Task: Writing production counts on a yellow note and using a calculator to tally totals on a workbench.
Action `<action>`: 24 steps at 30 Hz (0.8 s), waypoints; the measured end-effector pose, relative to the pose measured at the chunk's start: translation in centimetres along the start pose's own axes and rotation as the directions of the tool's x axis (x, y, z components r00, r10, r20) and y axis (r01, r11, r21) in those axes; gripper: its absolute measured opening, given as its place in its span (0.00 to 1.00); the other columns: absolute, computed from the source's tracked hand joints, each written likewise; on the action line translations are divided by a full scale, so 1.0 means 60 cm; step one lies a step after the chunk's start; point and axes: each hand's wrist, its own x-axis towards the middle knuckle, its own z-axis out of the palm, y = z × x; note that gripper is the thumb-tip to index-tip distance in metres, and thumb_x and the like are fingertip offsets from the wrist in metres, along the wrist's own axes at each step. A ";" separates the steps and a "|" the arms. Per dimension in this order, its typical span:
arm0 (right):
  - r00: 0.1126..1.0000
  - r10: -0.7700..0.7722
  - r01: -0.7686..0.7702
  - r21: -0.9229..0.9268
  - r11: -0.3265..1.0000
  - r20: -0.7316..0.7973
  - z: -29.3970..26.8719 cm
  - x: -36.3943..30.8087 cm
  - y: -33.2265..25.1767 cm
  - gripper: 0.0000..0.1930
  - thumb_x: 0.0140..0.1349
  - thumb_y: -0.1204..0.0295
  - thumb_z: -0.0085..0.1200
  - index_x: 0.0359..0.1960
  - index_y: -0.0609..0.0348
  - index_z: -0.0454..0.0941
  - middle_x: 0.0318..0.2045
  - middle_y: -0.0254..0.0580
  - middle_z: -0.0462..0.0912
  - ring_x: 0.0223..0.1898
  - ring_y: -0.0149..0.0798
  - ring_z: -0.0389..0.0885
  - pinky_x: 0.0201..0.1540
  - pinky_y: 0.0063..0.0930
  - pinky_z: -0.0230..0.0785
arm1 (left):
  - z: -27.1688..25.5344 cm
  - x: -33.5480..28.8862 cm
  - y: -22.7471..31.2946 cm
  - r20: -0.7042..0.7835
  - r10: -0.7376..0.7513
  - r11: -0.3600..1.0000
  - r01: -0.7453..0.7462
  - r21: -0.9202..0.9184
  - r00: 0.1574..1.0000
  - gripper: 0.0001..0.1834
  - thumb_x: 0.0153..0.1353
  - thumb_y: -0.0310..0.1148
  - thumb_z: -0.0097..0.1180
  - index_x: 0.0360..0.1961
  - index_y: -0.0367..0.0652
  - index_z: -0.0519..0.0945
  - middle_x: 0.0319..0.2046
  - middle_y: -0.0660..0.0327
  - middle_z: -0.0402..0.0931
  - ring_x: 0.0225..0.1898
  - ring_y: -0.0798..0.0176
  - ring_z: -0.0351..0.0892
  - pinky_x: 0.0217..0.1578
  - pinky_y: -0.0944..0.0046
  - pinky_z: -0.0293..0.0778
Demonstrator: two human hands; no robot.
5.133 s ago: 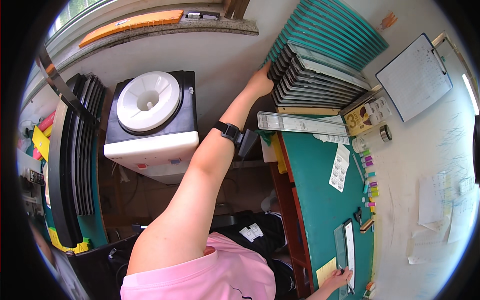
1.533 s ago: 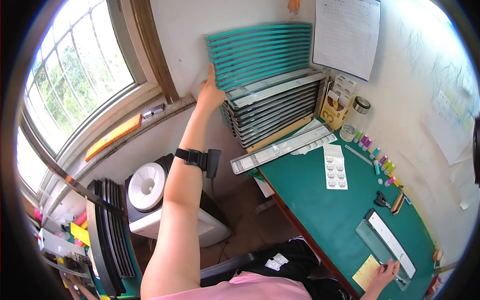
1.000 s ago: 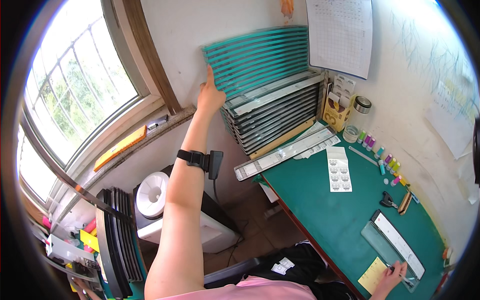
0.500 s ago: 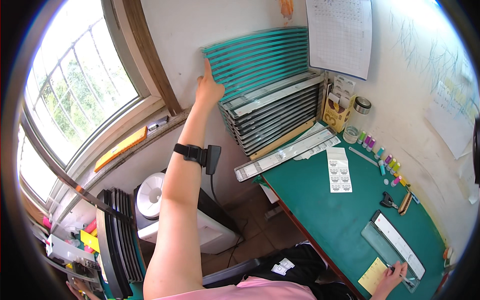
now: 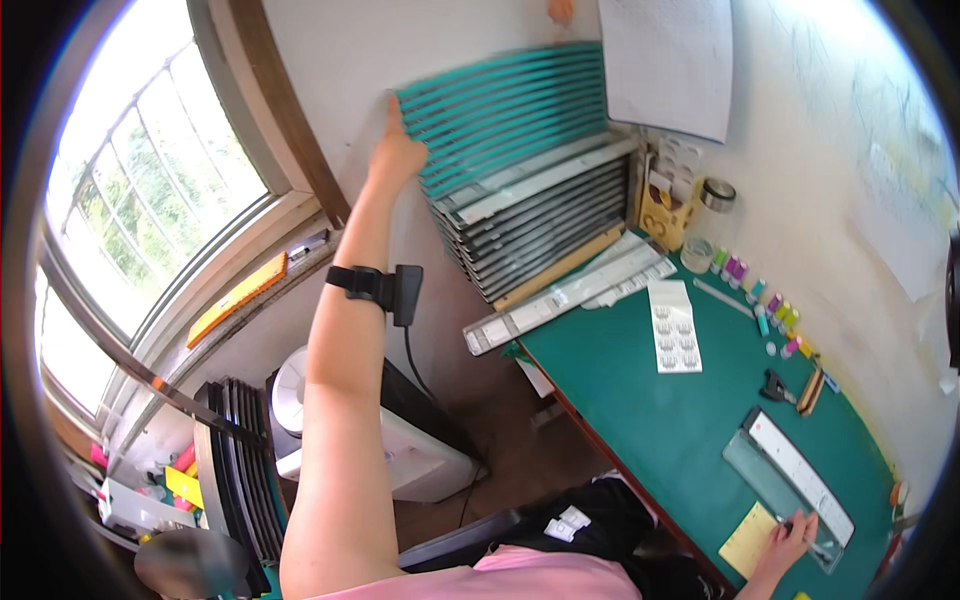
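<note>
My left arm reaches up to a tall stack of teal-edged flat strips (image 5: 510, 110) against the wall. My left hand (image 5: 398, 152) has its index finger stretched to the stack's upper left corner, the other fingers curled, and holds nothing. Under the teal strips lie several black-edged ones (image 5: 545, 225). At the lower right my right hand (image 5: 793, 543) is closed on a dark pen, partly hidden by the fingers. It rests between a yellow notepad (image 5: 748, 540) and a clear, teal-looking flat case (image 5: 770, 485) beside a white strip in a black frame (image 5: 800, 465).
On the green table (image 5: 610, 400) lie a white label sheet (image 5: 676, 327), a long white strip (image 5: 560, 300), small coloured bottles (image 5: 736, 272) and a black-handled tool (image 5: 775, 386). A glass jar (image 5: 708, 225) stands behind. A white machine (image 5: 425, 470) stands under my left arm.
My left fingertip has moved up along the stack's left edge to its top corner. The view has shifted slightly. A blurred dark round shape has come in at the lower left. My right hand still grips the pen.
</note>
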 end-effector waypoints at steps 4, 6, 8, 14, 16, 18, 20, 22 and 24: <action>0.999 -0.006 0.009 -0.042 0.999 0.050 0.034 -0.005 -0.014 0.19 0.71 0.71 0.58 0.26 0.47 0.59 0.20 0.23 0.61 0.18 0.18 0.55 0.19 0.17 0.48 | -0.025 0.073 -0.073 0.063 -0.022 0.986 0.011 0.169 0.998 0.57 0.58 0.26 0.51 0.85 0.64 0.36 0.39 0.45 0.87 0.32 0.51 0.87 0.32 0.53 0.83; 0.997 -0.018 0.021 -0.039 0.999 0.076 0.022 -0.010 -0.015 0.20 0.71 0.73 0.57 0.26 0.47 0.58 0.19 0.24 0.61 0.16 0.19 0.55 0.18 0.17 0.50 | -0.019 0.007 0.008 -0.001 -0.080 0.996 0.080 -0.046 0.997 0.57 0.59 0.26 0.50 0.85 0.66 0.36 0.37 0.49 0.87 0.27 0.58 0.83 0.27 0.57 0.82; 0.996 -0.011 0.014 -0.029 0.999 0.088 0.026 -0.006 -0.014 0.20 0.71 0.73 0.57 0.25 0.47 0.57 0.19 0.24 0.62 0.16 0.19 0.55 0.18 0.18 0.50 | -0.029 -0.008 0.008 -0.001 -0.052 0.997 0.051 -0.055 0.999 0.56 0.60 0.25 0.50 0.85 0.65 0.37 0.36 0.50 0.86 0.26 0.59 0.83 0.27 0.56 0.82; 0.988 -0.042 0.039 0.021 0.999 0.146 0.001 -0.003 -0.014 0.19 0.73 0.75 0.56 0.26 0.45 0.59 0.18 0.24 0.63 0.15 0.19 0.55 0.18 0.18 0.53 | -0.033 -0.032 0.016 -0.016 -0.038 0.998 0.037 -0.047 0.999 0.53 0.61 0.25 0.49 0.85 0.63 0.43 0.38 0.53 0.85 0.27 0.61 0.83 0.27 0.60 0.81; 0.989 -0.024 0.020 0.027 0.999 0.147 0.002 0.004 -0.009 0.19 0.73 0.75 0.56 0.26 0.45 0.59 0.18 0.24 0.63 0.15 0.19 0.55 0.18 0.18 0.53 | -0.039 -0.076 0.021 -0.010 -0.060 0.998 0.060 -0.022 0.998 0.51 0.63 0.27 0.51 0.85 0.62 0.45 0.39 0.54 0.84 0.29 0.63 0.83 0.27 0.64 0.81; 0.992 0.005 -0.012 0.056 0.998 0.123 0.011 0.002 -0.020 0.19 0.73 0.76 0.57 0.26 0.46 0.61 0.18 0.25 0.64 0.15 0.21 0.56 0.19 0.20 0.54 | -0.053 -0.162 0.044 -0.088 0.060 0.989 -0.071 -0.132 0.994 0.50 0.62 0.23 0.50 0.85 0.58 0.47 0.41 0.55 0.84 0.31 0.64 0.84 0.31 0.65 0.81; 0.989 0.010 -0.014 0.028 0.999 0.150 0.028 -0.005 -0.029 0.19 0.73 0.77 0.57 0.26 0.47 0.61 0.18 0.27 0.65 0.15 0.21 0.58 0.20 0.21 0.54 | -0.039 -0.238 0.038 -0.169 0.225 0.960 -0.249 -0.132 0.959 0.50 0.62 0.20 0.48 0.85 0.54 0.48 0.41 0.55 0.85 0.33 0.66 0.85 0.35 0.66 0.82; 0.985 -0.011 -0.001 0.071 0.997 0.174 0.020 0.001 -0.029 0.18 0.73 0.77 0.57 0.26 0.48 0.62 0.19 0.29 0.69 0.15 0.23 0.59 0.21 0.22 0.55 | -0.024 -0.333 0.042 -0.086 0.211 0.949 -0.225 -0.221 0.974 0.50 0.61 0.19 0.48 0.85 0.56 0.49 0.41 0.55 0.84 0.32 0.67 0.83 0.37 0.67 0.81; 0.984 -0.008 0.005 0.020 1.000 0.179 0.027 -0.007 -0.041 0.19 0.73 0.78 0.56 0.25 0.49 0.62 0.18 0.30 0.68 0.15 0.23 0.59 0.21 0.22 0.55 | 0.004 -0.426 0.042 -0.036 0.208 0.922 -0.209 -0.325 0.977 0.51 0.60 0.17 0.48 0.85 0.57 0.50 0.40 0.56 0.83 0.32 0.68 0.81 0.39 0.68 0.80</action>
